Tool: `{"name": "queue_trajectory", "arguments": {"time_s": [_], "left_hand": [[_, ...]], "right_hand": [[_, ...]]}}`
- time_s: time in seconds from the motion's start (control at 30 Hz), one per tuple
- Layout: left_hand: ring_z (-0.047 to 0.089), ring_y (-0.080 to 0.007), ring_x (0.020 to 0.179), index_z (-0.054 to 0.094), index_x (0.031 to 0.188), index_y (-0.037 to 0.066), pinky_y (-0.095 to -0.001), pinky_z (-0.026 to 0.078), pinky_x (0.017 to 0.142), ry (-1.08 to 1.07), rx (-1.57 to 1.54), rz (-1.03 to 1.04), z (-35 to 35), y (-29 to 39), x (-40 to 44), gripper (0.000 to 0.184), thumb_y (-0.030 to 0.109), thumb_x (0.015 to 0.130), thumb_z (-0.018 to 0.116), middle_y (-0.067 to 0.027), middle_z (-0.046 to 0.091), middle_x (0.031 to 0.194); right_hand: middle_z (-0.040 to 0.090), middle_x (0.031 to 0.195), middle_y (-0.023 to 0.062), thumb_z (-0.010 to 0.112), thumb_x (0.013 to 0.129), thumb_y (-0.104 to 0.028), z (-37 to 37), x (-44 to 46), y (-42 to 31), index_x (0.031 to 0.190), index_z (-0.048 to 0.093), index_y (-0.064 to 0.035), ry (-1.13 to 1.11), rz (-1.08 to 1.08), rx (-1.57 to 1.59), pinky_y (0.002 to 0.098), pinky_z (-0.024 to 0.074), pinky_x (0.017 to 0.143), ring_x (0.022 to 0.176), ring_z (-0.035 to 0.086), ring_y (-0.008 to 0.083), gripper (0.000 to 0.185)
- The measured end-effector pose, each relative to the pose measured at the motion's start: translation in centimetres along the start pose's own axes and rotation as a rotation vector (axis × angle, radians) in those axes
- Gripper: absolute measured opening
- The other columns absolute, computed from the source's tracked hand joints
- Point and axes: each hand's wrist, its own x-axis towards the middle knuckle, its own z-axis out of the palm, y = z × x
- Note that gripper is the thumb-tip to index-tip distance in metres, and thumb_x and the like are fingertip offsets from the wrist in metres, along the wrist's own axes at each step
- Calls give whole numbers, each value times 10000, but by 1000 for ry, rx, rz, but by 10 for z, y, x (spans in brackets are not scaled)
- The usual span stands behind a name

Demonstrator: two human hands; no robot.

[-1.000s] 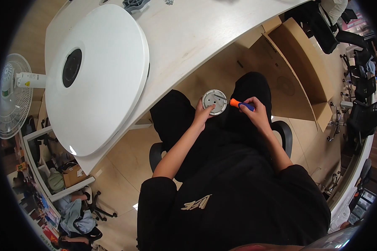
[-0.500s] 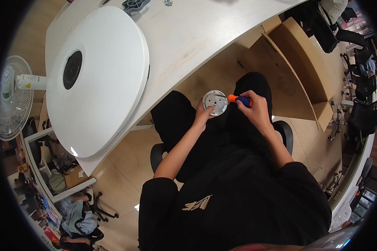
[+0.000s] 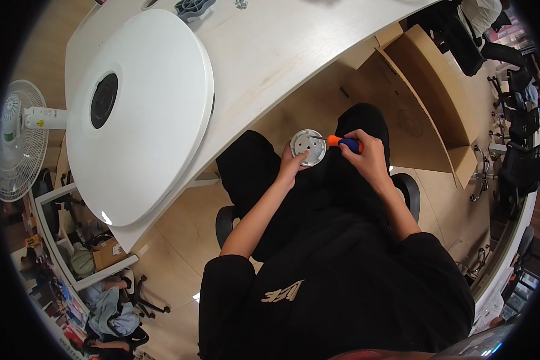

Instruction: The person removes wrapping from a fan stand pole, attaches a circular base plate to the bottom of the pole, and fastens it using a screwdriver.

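My left hand (image 3: 292,163) grips a round white disc-shaped part (image 3: 305,141) with several holes in its face, held above my lap with the thumb over its lower edge. In my right hand (image 3: 369,155) is a screwdriver (image 3: 349,144) with an orange and dark blue handle. Its thin shaft points left, lying across the upper part of the disc's face; whether the tip sits in a hole is too small to tell.
Left of me a large white round panel (image 3: 156,114) with a dark centre lies on the white table (image 3: 270,54). A grey plastic part (image 3: 193,8) is at the table's back. An open cardboard box (image 3: 432,90) stands on the floor at right. A white fan (image 3: 19,138) is far left.
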Motion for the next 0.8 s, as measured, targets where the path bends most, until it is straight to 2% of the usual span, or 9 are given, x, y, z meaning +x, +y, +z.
{"name": "queue_trajectory", "arguments": {"time_s": [0.8], "left_hand": [[631,-267,1190,403,1430,96,-430,647,841,21,-38,-10,0,-5,2,539,71,955,655,-126,553,1352]], "right_hand": [[640,718,134,782,794,-176,-2,-2,-1,1011,704,1,-5,-21,7,321,499,625,626,620,226,291]]}}
